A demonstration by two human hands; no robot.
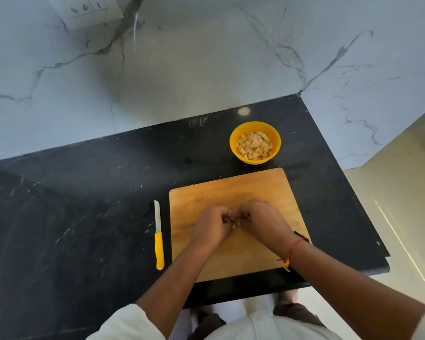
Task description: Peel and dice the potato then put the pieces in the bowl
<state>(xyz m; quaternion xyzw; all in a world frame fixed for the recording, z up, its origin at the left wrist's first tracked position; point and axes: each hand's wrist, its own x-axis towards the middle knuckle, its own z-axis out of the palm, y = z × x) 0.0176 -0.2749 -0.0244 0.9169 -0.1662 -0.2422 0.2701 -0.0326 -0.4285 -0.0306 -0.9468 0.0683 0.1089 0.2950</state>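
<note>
Black counter carries bowl, cutting board, knife.

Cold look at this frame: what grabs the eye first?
The yellow bowl at the back of the black counter, filled with diced potato pieces. Then the left hand and right hand, curled together mid cutting board over a small pale bit. A yellow-handled knife lies on the counter left of the board.

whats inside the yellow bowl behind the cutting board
Pale diced potato pieces lie heaped in the yellow bowl. Only the top layer shows; the bowl's bottom and anything beneath those pieces are covered.
</note>
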